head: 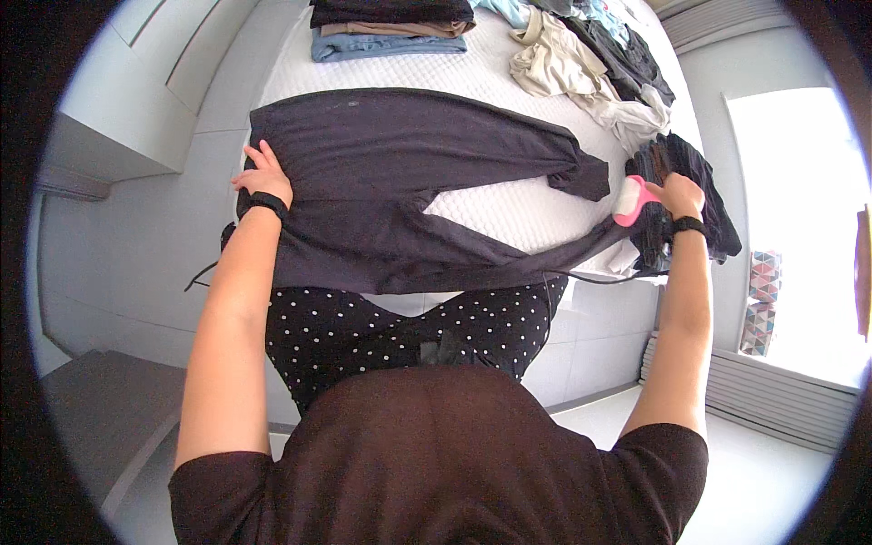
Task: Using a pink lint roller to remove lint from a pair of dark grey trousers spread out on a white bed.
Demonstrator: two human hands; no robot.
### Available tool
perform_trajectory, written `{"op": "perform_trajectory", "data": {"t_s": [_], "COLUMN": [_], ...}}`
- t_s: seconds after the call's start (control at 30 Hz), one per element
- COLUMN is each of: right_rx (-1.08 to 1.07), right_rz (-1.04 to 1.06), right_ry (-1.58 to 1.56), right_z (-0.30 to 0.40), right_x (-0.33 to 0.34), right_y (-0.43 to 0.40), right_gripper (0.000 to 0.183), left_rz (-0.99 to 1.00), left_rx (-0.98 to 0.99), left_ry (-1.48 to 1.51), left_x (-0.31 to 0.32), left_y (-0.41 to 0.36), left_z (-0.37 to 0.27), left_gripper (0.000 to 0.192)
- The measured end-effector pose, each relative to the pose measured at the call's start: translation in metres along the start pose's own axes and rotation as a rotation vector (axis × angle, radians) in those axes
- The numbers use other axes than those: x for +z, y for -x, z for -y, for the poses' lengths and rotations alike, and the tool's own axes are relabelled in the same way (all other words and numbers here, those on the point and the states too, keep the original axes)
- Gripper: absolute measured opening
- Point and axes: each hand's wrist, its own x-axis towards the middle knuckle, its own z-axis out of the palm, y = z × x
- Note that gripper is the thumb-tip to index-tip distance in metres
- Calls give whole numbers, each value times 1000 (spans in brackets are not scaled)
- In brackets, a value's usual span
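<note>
Dark trousers (pixel 354 184) lie spread across a white quilted bed (pixel 490 211), waist end to the left and legs running right. My left hand (pixel 264 174) rests with fingers apart on their waist end. In my right hand (pixel 676 195) is a lint roller (pixel 630 201) with a pink frame and a pale roll. It is at the far end of the nearer trouser leg, beside a stack of dark folded clothes (pixel 657 225). Whether the roll touches the cloth cannot be told.
Folded trousers (pixel 392 46) in black, tan and blue are stacked at the bed's far left. Loose beige clothing (pixel 555 61) and dark clothing (pixel 633 61) lie heaped at the far right. A thin black cord (pixel 599 280) runs along the bed's near edge.
</note>
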Motion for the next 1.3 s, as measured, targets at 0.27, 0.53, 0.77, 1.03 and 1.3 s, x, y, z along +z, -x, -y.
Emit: {"op": "perform_trajectory", "data": {"t_s": [0.27,0.53,0.77,1.03,1.3], "right_rx": [-217,-605,-691,-284,227], "right_rz": [-27,109,90,111,72], "right_ry": [-510,-983,-812,-434,-238], "right_z": [90,318,389,172,-6], "right_x": [-34,-90,-83,1,43], "right_y": [-10,-10,-14,-114,-70], "right_gripper": [71,70,65,66,60], "left_rz": [-10,-260,-316,-119,-81], "left_rx": [-20,-47,-67,-47,-46], "left_ry": [-2,109,-74,-122,-134], "left_x": [1,39,48,21,19], "left_y": [-2,-23,-24,-8,-14], "left_z": [-3,-15,-14,-7,-12], "left_gripper": [81,73,77,77,77]}}
